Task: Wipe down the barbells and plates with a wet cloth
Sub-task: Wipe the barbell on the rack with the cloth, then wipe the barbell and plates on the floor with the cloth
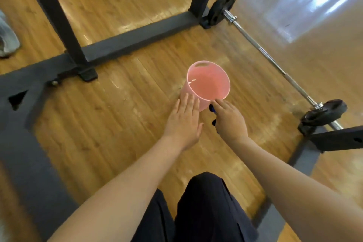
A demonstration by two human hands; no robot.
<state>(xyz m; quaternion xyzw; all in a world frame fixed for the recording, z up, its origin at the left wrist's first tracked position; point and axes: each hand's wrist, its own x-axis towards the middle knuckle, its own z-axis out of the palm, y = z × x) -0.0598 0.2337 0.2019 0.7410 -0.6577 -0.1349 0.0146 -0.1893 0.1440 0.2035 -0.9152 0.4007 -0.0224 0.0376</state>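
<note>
Below, a pink bucket (208, 84) stands on the wooden floor (117, 116). The left hand (184, 122) lies flat, fingers straight against the bucket's side. The right hand (229, 120) clutches a dark blue cloth (212, 108) by the rim. A barbell (271, 57) with black plates (222, 8) lies to the right, well apart.

You are looking at 1 pink bucket (208, 84) standing on the wood floor. You are seeing 1 barbell (275, 61) lying on that floor, carrying 2 black plates: 1 at the far end (222, 9) and 1 at the near end (324, 113). You are showing 2 hands, the left hand (184, 122) and the right hand (229, 120). 2 black uprights of a rack (57, 17) are rising at the top. 1 blue cloth (212, 108) is peeking out beneath your right hand.
</note>
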